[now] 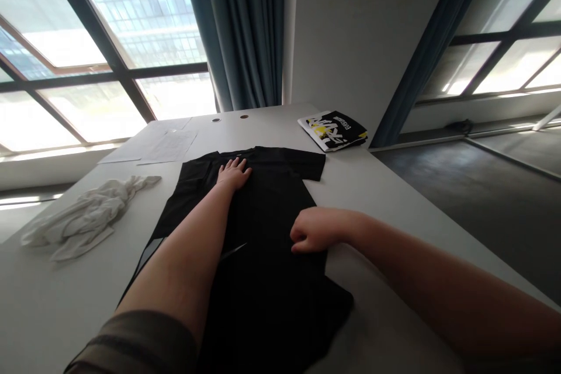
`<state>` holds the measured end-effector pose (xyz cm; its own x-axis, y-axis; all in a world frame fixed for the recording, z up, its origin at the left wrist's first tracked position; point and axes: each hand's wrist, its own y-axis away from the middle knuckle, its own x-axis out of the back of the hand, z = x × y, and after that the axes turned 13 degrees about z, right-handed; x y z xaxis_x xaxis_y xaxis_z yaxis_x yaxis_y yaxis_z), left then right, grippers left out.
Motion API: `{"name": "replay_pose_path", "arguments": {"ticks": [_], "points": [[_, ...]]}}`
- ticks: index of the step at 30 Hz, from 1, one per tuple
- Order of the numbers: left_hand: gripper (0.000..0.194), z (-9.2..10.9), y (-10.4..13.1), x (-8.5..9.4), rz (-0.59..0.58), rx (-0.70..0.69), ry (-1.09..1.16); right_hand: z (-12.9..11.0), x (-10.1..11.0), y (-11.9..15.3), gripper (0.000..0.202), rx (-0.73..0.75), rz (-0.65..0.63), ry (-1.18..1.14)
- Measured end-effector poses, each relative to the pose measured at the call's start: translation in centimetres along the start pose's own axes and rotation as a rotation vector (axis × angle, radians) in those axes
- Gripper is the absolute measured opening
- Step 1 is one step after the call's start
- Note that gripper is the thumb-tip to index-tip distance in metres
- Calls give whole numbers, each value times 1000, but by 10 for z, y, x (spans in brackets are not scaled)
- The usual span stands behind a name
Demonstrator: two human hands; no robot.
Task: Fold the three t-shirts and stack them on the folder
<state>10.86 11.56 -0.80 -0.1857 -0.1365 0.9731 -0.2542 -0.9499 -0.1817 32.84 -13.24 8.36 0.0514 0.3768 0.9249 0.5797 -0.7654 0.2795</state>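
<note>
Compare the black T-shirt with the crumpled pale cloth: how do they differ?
The black T-shirt is dark and spread mostly flat, while the pale cloth is light and bunched up. As they lie, the black T-shirt covers far more space than the pale cloth. The left hand rests on the black T-shirt; neither hand touches the pale cloth. Both lie on the white table.

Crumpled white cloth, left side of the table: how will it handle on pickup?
The crumpled white cloth looks floppy: loose folds and a trailing twisted end suggest it would sag from any grip. Probably light, as the fabric seems thin. Unlikely to roll; it lies slumped on the table.
</note>
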Motion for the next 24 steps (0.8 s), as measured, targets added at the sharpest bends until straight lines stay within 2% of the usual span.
{"name": "replay_pose_path", "arguments": {"ticks": [3, 6, 9, 11, 12, 13, 14, 15, 17, 18, 19, 20, 21, 22, 24], "points": [[76, -1, -1, 0, 2, -2, -2, -23, -9, 15, 27, -18, -329, -242], [73, 0, 2, 2, 23, -8, -3, -36, -26, 24, 28, -37, -681, -507], [65, 4, 10, 6, 142, -30, -25, -41, -42, 27, 22, -45, -900, -665], [58, 8, 18, 9, 246, -44, -68, -38, -46, 25, 26, -17, -987, -795], [56, 11, 21, 11, 269, -45, -92, -35, -46, 23, 32, 9, -958, -876], [56, 13, 24, 12, 269, -44, -110, -29, -44, 20, 38, 33, -851, -955], [56, 15, 27, 13, 251, -43, -120, -22, -40, 16, 43, 46, -668, -1019], [57, 16, 28, 13, 218, -46, -121, -12, -35, 10, 45, 38, -418, -1049], [61, 16, 30, 13, 150, -61, -106, 10, -21, -10, 46, -66, 154, -958], [64, 15, 31, 12, 117, -69, -93, 22, -13, -23, 44, -150, 392, -840], [67, 13, 31, 12, 80, -74, -76, 34, -6, -38, 41, -237, 572, -672], [69, 10, 32, 11, 45, -73, -60, 46, 0, -53, 37, -292, 686, -487], [70, 6, 33, 10, 19, -67, -46, 57, 4, -69, 36, -321, 742, -335], [69, 2, 34, 10, 2, -58, -38, 68, 7, -82, 41, -333, 737, -230], [66, -8, 36, 11, -2, -20, -47, 88, 6, -103, 57, -428, 628, -89]]}}
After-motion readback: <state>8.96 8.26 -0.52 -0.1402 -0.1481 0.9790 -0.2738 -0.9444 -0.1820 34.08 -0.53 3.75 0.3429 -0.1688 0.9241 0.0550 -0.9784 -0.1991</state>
